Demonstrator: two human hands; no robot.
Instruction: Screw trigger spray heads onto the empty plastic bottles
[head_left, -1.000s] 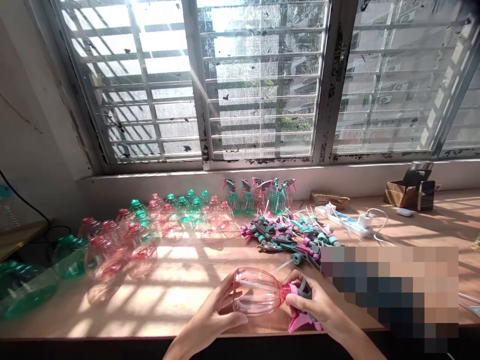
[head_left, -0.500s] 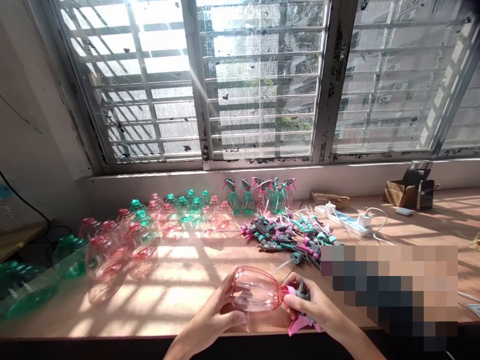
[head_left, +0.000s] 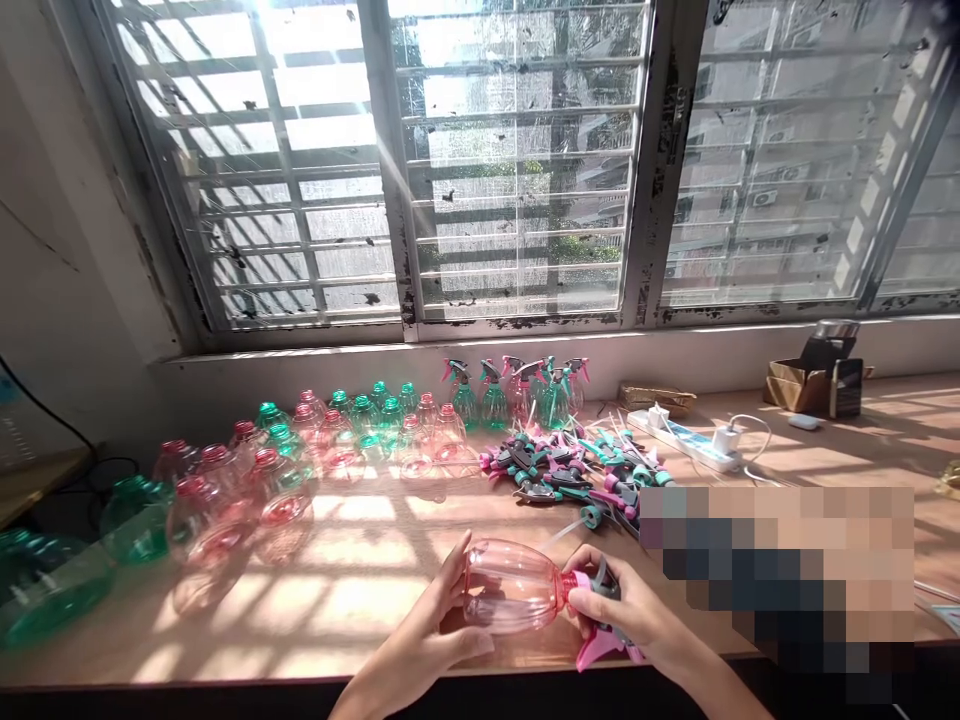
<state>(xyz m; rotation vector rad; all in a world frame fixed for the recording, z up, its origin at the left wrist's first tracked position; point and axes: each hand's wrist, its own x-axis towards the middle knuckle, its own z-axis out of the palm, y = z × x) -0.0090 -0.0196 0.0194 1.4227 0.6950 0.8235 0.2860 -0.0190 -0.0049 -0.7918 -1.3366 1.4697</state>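
A clear pink plastic bottle (head_left: pixel 510 588) lies on its side just above the front edge of the wooden counter (head_left: pixel 360 570). My left hand (head_left: pixel 442 625) is closed round its base end. My right hand (head_left: pixel 626 615) grips the pink and grey trigger spray head (head_left: pixel 604 620) sitting at the bottle's neck. A thin dip tube shows inside the bottle.
Several empty pink and green bottles (head_left: pixel 285 460) stand at the left. A pile of loose spray heads (head_left: pixel 577 470) lies in the middle. Assembled spray bottles (head_left: pixel 517 390) line the window sill. A power strip (head_left: pixel 686 438) and cardboard box (head_left: pixel 814 380) sit at the right.
The bottle has turned slightly between my hands and sits a little lower. My hands stay in the same grip.
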